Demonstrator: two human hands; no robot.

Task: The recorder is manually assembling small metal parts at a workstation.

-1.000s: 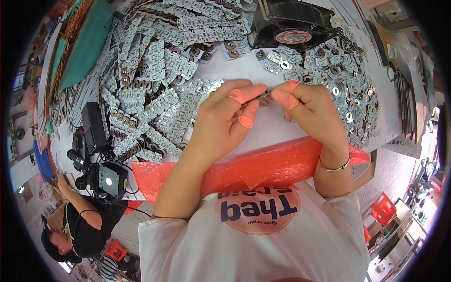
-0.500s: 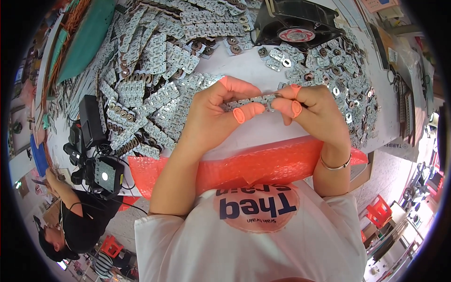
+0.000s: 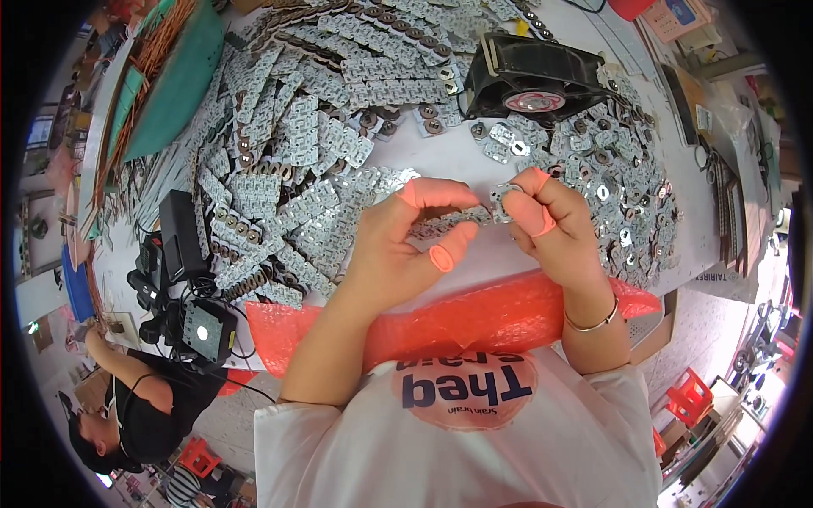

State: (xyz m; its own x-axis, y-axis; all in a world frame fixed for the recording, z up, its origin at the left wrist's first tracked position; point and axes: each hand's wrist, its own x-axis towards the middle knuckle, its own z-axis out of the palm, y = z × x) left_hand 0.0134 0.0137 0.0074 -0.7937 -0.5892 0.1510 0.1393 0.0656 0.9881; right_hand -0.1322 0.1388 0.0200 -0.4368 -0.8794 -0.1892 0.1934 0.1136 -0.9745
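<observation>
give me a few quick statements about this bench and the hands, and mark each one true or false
1. The left hand holds a strip of small circuit boards. True.
2. The metal bangle is on the left wrist. False: it is on the right wrist.
3. Red bubble wrap lies between the hands and the white T-shirt. True.
4. All the fingertips are bare. False: pink finger cots show on both hands.
5. The black cooling fan is nearer the T-shirt than the hands are. False: it stands beyond the hands.
6. A heap of circuit-board strips spreads to the left of the fan. True.
</observation>
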